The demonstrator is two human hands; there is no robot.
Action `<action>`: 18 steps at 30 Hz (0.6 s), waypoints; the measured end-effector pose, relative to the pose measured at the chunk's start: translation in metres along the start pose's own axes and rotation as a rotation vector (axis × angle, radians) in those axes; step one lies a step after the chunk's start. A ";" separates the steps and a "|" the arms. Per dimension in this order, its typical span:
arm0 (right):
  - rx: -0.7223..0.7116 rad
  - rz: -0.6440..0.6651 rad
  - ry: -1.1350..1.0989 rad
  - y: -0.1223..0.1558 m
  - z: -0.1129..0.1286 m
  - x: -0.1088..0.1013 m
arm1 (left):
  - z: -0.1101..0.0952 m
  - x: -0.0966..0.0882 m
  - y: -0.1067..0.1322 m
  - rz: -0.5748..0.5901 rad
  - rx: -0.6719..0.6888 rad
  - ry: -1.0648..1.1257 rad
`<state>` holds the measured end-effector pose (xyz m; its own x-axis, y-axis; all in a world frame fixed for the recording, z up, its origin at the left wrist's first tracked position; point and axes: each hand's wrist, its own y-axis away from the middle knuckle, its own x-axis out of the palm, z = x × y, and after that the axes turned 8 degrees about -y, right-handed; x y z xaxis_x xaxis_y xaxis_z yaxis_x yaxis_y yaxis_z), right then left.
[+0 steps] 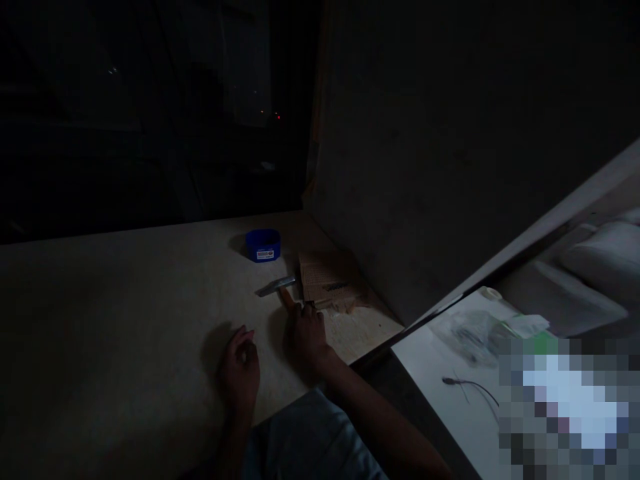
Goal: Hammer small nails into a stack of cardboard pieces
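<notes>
My right hand (307, 333) is closed around the wooden handle of a hammer (276, 287). The metal hammer head lies low over the wooden tabletop, just ahead of my fingers; whether it touches the surface I cannot tell. To the left, my left hand (241, 370) is curled with thumb and fingers brought together, and what it holds, if anything, is too dark and small to name. Beyond the hammer stands a blue plastic tub (263, 246) with a white label. A flat piece of brown cardboard (327, 275) lies just past my right hand.
A pale wooden table (125, 313) runs to the left, with a dark panel (425, 147) rising along its right side. At the lower right, a white surface (425, 360) carries a clear plastic bag (470, 333) and a thin cable (467, 382). One corner is blurred out.
</notes>
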<state>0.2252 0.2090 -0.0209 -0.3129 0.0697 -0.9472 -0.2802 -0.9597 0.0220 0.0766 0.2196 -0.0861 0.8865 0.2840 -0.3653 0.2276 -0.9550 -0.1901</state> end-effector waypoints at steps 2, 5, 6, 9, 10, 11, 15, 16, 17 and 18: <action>0.013 0.004 -0.009 0.001 -0.001 0.002 | 0.001 0.000 -0.001 -0.002 -0.005 0.004; 0.017 -0.013 -0.037 0.000 -0.001 0.003 | -0.001 0.000 -0.003 0.033 -0.028 0.013; 0.025 -0.011 -0.044 0.000 -0.001 0.003 | -0.002 0.000 -0.004 0.045 -0.034 0.012; 0.040 0.027 -0.051 -0.001 0.000 -0.004 | -0.004 -0.001 -0.003 0.049 -0.038 0.013; 0.037 0.036 -0.050 0.000 -0.001 -0.007 | -0.005 -0.001 -0.003 0.046 -0.035 0.015; 0.031 0.029 -0.050 0.003 -0.001 -0.012 | -0.005 -0.002 -0.002 0.040 -0.030 0.018; -0.114 -0.108 -0.140 0.039 -0.004 -0.018 | -0.005 -0.002 -0.002 0.015 0.017 0.002; -0.189 -0.122 -0.201 0.052 -0.004 -0.013 | -0.005 -0.003 -0.002 0.020 0.019 0.005; -0.263 -0.109 -0.268 0.067 -0.004 -0.006 | -0.006 -0.003 -0.002 0.026 0.006 0.013; -0.377 -0.049 -0.328 0.081 -0.003 0.005 | -0.007 -0.004 -0.002 0.033 -0.016 0.022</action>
